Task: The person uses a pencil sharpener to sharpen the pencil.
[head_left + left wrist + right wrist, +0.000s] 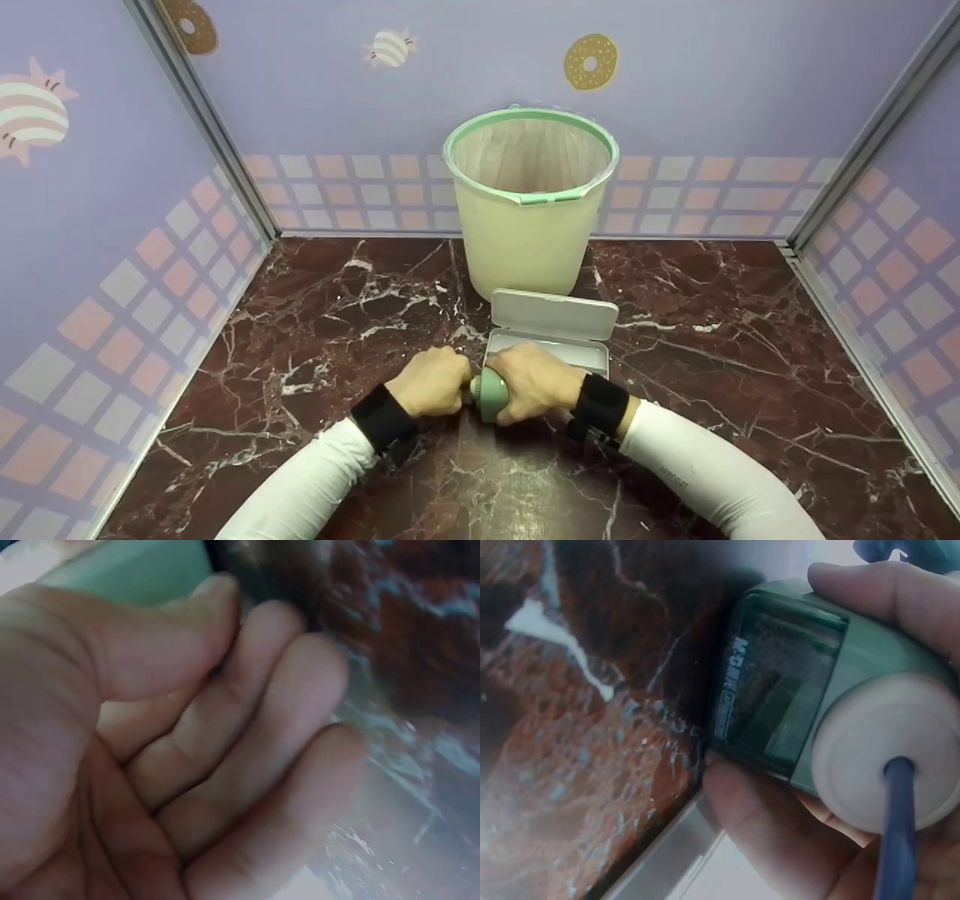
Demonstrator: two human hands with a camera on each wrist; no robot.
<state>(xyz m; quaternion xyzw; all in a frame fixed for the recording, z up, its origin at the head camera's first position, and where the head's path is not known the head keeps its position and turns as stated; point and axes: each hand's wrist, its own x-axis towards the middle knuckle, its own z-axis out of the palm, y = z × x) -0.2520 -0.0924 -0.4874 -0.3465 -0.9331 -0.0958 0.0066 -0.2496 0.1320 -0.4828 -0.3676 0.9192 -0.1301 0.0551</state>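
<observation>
A green pencil sharpener (493, 395) lies over the table in front of me, gripped around its body by my right hand (536, 381). In the right wrist view, the sharpener (780, 690) shows a clear shavings window and a round pale face. A dark blue pencil (898, 840) stands in the hole of that face. My left hand (435, 381) is curled at the ribbed left end of the sharpener. Its thumb presses to the bent fingers (277, 697) in the left wrist view; the part they pinch is hidden.
Just beyond my right hand sits an open white pencil case (555, 315), its lid raised. Behind it stands a cream bin (525, 240) with a green rim and a plastic liner. Patterned walls (337, 97) enclose the dark red marble table (720, 322) on the left, right and back.
</observation>
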